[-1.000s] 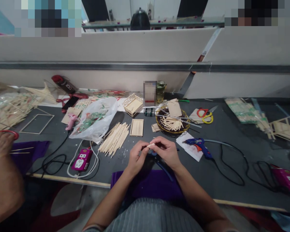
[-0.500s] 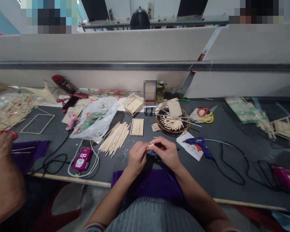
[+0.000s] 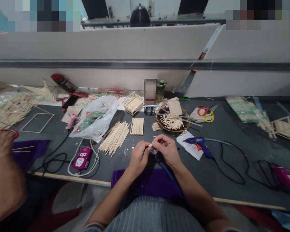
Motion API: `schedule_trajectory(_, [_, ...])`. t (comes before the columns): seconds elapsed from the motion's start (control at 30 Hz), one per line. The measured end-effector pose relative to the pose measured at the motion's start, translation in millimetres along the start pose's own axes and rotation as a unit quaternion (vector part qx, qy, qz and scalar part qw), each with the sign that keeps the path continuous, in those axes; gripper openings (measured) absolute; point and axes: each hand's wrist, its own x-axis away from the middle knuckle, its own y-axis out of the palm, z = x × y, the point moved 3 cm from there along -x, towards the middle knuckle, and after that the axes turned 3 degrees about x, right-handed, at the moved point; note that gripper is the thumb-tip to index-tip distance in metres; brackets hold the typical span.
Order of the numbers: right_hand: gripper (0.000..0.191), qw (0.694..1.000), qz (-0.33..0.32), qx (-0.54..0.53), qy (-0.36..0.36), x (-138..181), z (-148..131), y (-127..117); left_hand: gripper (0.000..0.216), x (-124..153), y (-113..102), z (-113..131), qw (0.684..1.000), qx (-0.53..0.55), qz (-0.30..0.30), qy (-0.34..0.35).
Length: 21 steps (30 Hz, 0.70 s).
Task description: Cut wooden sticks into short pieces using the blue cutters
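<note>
Between the fingertips of both hands is a short pale wooden stick [image 3: 150, 145], mostly covered by the fingers. My left hand [image 3: 138, 157] pinches it from the left, and my right hand [image 3: 168, 150] has its thumb and fingers closed on it from the right. Beneath the hands lies a blue-handled tool [image 3: 166, 168], partly hidden, so its kind is unclear. Just beyond them sits a small rectangular panel of sticks [image 3: 136, 126]. A fanned pile of wooden sticks [image 3: 114, 138] is to its left.
A wire basket [image 3: 188, 124] holds short sticks. On the right are a blue glue gun [image 3: 199, 145] with its cord and scissors [image 3: 207, 116]. A pink power socket [image 3: 82, 158] and plastic bag [image 3: 106, 108] lie left. Another person's hand [image 3: 2, 145] holds red-handled scissors.
My fingers have shifted slightly around the short stick, and its angle looks a little different. The view has moved a little; the items on the table stay in place.
</note>
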Motion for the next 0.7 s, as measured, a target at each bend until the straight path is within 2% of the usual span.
schedule_trajectory(0.17, [0.025,0.983,0.008,-0.161,0.089,-3,8,1,0.02,-1,0,-1,0.996,0.07,0.014,-0.052])
schedule_trajectory(0.4, [0.028,0.959,-0.058,-0.223,0.168,0,11,5,0.023,-2,0,-2,0.987,0.138,-0.006,-0.085])
schedule_trajectory(0.47, [0.03,0.956,-0.077,-0.223,0.173,1,11,5,0.024,-2,-1,-1,0.988,0.136,-0.009,-0.071])
schedule_trajectory(0.57, [0.032,0.958,-0.104,-0.211,0.166,4,9,6,0.023,-1,-3,3,0.991,0.134,0.0,-0.004])
schedule_trajectory(0.7, [0.03,0.974,-0.132,-0.15,0.108,8,-2,4,0.021,5,-6,5,0.987,0.136,0.008,0.079])
